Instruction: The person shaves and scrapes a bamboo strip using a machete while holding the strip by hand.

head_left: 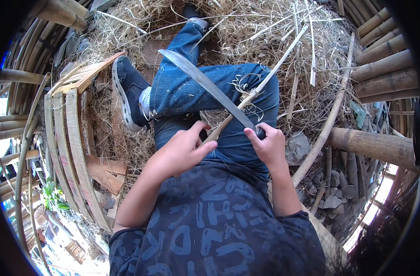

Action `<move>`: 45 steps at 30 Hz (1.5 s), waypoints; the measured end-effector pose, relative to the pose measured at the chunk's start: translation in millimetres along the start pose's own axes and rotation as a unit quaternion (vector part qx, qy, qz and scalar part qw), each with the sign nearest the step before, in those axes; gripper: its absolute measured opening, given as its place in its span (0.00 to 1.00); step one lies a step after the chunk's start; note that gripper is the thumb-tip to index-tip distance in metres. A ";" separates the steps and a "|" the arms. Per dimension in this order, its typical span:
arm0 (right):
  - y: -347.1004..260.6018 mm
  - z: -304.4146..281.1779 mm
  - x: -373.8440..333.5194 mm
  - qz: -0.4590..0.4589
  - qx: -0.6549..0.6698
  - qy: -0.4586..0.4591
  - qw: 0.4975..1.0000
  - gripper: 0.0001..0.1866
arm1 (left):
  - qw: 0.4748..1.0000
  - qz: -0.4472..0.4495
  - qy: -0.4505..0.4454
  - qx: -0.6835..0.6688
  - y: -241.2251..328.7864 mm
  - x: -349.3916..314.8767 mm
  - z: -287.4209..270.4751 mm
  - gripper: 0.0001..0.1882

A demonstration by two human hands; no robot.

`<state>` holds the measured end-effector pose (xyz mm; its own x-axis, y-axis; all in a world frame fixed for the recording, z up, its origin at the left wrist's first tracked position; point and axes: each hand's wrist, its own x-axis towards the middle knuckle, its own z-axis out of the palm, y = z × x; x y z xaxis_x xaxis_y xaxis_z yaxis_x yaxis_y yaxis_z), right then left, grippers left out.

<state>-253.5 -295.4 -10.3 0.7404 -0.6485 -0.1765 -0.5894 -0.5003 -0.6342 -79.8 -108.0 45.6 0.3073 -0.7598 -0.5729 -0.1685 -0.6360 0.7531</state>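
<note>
A machete [202, 79] with a long curved blade angles up and left across my bent knee. My right hand [270, 146] is closed around its dark handle, thumb laid along it. A pale bamboo strip [281, 60] slants from my lap over my thigh toward the far right. Near my lap, my left hand [188, 149] grips the strip's lower end between thumb and fingers; some of those fingers are hidden. Blade and strip cross close to my right hand; I cannot tell whether they touch. Thin curled shavings cling to the strip at its node.
Heaps of bamboo shavings [265, 23] cover the ground ahead. A slatted wooden pallet [74, 133] stands at left. Bamboo poles [373, 146] jut in from the right, beside a long curved pole [332, 115]. Stones [298, 148] lie near my right hand.
</note>
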 end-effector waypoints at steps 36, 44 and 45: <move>-10.1 -7.2 -6.1 -0.030 0.077 0.011 0.997 0.27 | 0.987 -0.079 0.074 0.116 -77.7 -76.3 -10.3 0.16; -12.5 -2.7 -2.2 -0.041 0.075 0.025 0.996 0.28 | 0.892 -0.008 0.275 0.359 -75.4 -60.4 3.3 0.11; -13.6 -2.2 -3.0 -0.044 0.074 0.026 0.996 0.28 | 0.894 -0.004 0.297 0.337 -68.0 -56.9 9.9 0.12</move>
<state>-248.4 -287.9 0.5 0.7668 -0.6370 -0.0792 -0.4665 -0.4681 -0.7505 -95.1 -22.9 23.8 0.7201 -0.6764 -0.1546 -0.6278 -0.7301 0.2698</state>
